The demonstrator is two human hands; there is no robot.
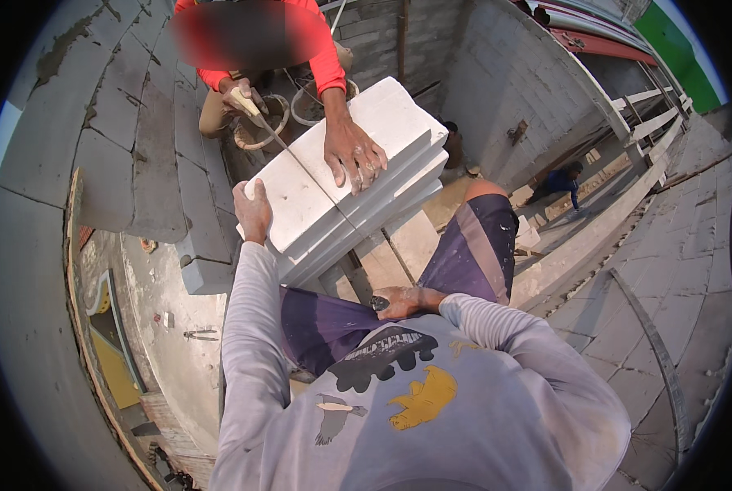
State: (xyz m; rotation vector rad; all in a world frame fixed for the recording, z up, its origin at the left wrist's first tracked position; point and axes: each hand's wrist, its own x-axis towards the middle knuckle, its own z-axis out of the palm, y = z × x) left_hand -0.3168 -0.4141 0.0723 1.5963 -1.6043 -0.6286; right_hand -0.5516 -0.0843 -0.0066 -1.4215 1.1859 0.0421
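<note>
My left hand (253,211) grips the near left end of the top white block (389,114) in a stack of light blocks. A co-worker in a red sleeve (325,53) holds a hand saw (288,153) by its pale handle, its blade lying across the top block, and presses their other hand (351,155) on that block, right of the blade. My right hand (403,303) rests at my lap, below the stack, closed on a small dark object (379,303) that I cannot make out.
Two buckets (261,123) stand beyond the stack. Block walls (104,164) rise on the left, with a lower surface holding pliers (198,335) and scraps. At right, a concrete beam (583,262) borders a drop, where another person (562,184) is bent over. A tiled ledge (652,327) lies at far right.
</note>
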